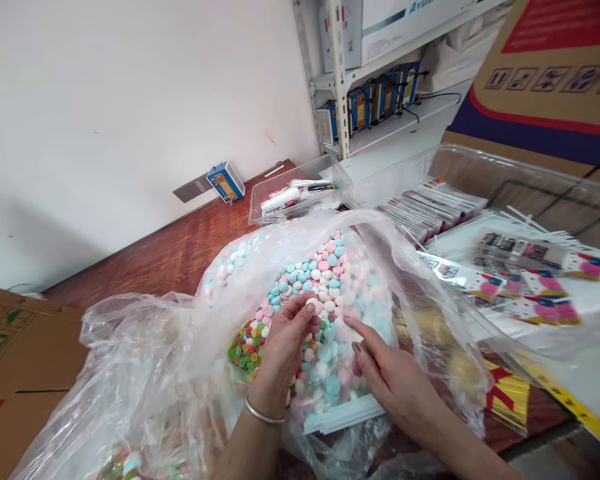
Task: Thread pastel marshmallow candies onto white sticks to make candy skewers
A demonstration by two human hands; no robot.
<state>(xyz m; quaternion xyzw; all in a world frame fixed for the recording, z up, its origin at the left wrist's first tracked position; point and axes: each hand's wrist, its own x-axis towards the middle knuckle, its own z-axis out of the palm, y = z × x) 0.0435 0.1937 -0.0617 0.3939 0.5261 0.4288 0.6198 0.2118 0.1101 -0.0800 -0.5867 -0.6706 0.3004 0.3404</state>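
My left hand (286,343), with a silver bangle at the wrist, pinches a pale round candy (315,305) between thumb and fingertips. Below and around it lies a clear plastic bag (220,293) of pink, blue and white candies (325,270). Small green, red and yellow ring-shaped candies (250,347) are heaped left of that hand. My right hand (395,377) hovers over the bag's right side, index finger extended and thumb apart, nothing visible in it. Its curled lower fingers are partly hidden. A bundle of white sticks (345,413) lies beneath the hands.
On the right stands a clear tub (510,160) with printed packets (535,257). A smaller clear bin (300,193) sits behind the candies. Cardboard boxes (25,373) flank the table (165,247). A metal shelf (340,87) rises behind; yellow-and-red wrappers (507,400) lie front right.
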